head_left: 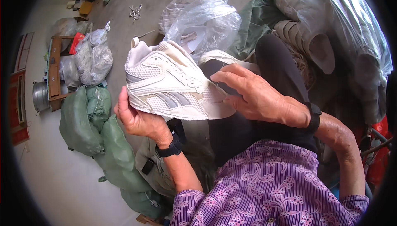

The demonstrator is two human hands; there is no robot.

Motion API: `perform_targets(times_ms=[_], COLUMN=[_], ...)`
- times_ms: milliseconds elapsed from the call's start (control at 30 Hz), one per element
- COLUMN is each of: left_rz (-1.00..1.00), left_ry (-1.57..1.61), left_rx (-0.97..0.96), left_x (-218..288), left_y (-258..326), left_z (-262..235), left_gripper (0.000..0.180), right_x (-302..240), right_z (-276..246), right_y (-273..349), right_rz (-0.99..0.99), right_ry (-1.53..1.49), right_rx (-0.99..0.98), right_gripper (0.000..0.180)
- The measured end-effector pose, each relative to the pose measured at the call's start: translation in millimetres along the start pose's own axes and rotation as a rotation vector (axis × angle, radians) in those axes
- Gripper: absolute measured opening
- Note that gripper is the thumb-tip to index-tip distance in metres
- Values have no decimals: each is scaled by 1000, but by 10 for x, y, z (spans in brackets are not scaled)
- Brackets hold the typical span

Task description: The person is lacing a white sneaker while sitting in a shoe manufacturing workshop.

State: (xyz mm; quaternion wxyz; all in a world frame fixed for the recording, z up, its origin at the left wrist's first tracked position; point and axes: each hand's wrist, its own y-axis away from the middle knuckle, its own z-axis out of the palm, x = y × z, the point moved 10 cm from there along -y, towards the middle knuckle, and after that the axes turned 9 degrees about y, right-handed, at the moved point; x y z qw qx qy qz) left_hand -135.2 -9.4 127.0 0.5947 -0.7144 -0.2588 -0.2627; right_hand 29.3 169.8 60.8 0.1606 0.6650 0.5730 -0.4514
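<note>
A white shoe upper (169, 85) with grey side stripes and mesh panels is held up over my lap, its heel to the left and toe to the right. No sole shows along its lower edge. My left hand (140, 120) grips it from below at the heel end, palm beneath and the thumb up against the heel side. At the toe, my right hand (260, 96) has thumb and forefinger apart, with the thumb tip at the toe's edge. A fine thread-like line shows near its fingertips. Behind the toe, another white shoe piece (231, 58) lies by my knees.
A clear plastic bag (198, 19) lies ahead on the floor. At the right, stacked pale shoe pieces (306, 42) sit below a large plastic bag (351, 15). Green sacks (82, 120) line the left, near a wooden stand (54, 69) with bags. White cord (135, 13) lies farther off.
</note>
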Motion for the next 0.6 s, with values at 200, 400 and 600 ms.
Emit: perform_targets(times_ms=[200, 400, 600], left_rz=[260, 331, -280], left_ry=[-116, -387, 94], left_rx=[4, 114, 287], left_x=[485, -41, -1500], left_y=[-361, -969, -907], left_z=[229, 284, 162], left_gripper=[28, 19, 34], right_x=[144, -69, 34], right_z=[405, 148, 49], right_y=[-17, -112, -320], right_rz=[161, -48, -60], right_ry=[-184, 30, -15], right_rx=[-336, -186, -95], right_gripper=[59, 56, 39])
